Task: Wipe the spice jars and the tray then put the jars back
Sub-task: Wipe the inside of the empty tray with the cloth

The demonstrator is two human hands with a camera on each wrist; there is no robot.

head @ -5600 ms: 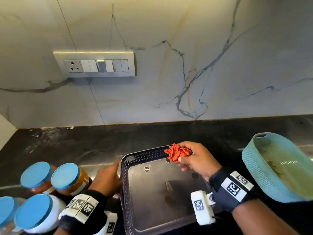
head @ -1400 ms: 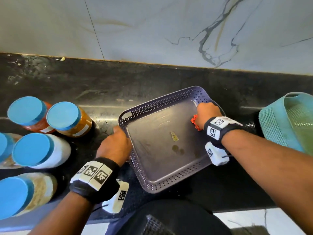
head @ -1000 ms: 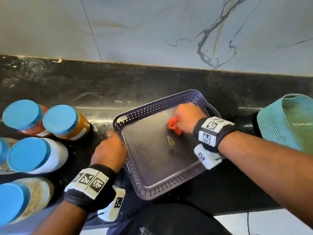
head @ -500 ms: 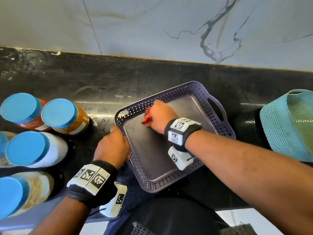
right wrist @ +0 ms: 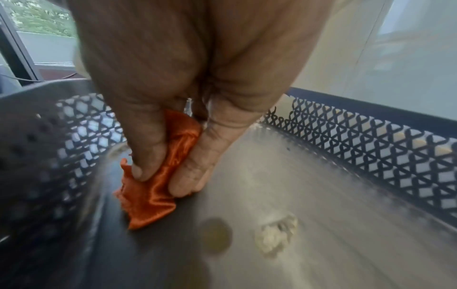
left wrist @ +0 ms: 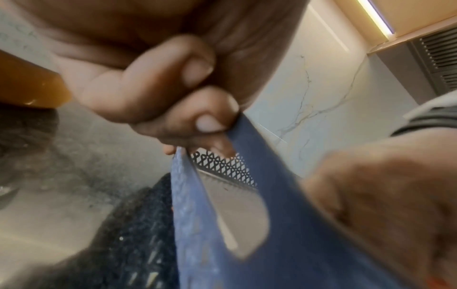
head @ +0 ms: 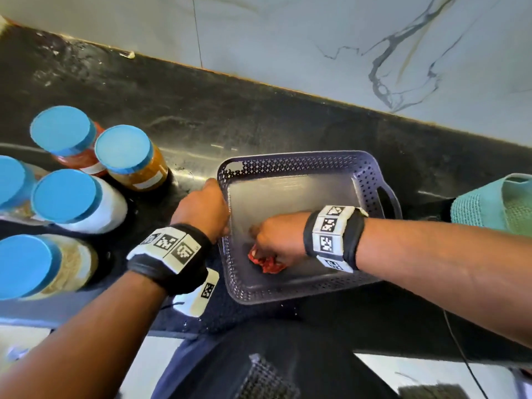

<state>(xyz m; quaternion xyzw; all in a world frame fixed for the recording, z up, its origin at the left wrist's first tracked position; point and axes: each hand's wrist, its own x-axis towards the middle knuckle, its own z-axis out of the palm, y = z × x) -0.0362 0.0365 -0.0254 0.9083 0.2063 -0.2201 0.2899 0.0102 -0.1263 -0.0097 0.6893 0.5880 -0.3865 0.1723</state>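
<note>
A dark blue perforated tray (head: 293,165) lies on the black counter. My left hand (head: 203,210) grips its left rim (left wrist: 210,195), fingers (left wrist: 197,125) curled over the edge. My right hand (head: 276,237) pinches a crumpled orange cloth (head: 263,260) and presses it on the tray floor near the front left corner; in the right wrist view the cloth (right wrist: 153,185) sits between thumb and fingers (right wrist: 190,176). Two spots of dirt (right wrist: 274,234) lie on the tray floor beside the cloth. Several blue-lidded spice jars (head: 123,156) stand on the counter left of the tray.
A teal woven basket (head: 501,203) stands at the right edge of the counter. A marble wall (head: 288,38) runs along the back. The counter's front edge (head: 86,312) is close below my arms. A thin cable (head: 460,355) hangs at the lower right.
My right hand has swept the cloth from the tray's far right side to its far left, then down to the front left corner. The left hand has kept its grip on the rim.
</note>
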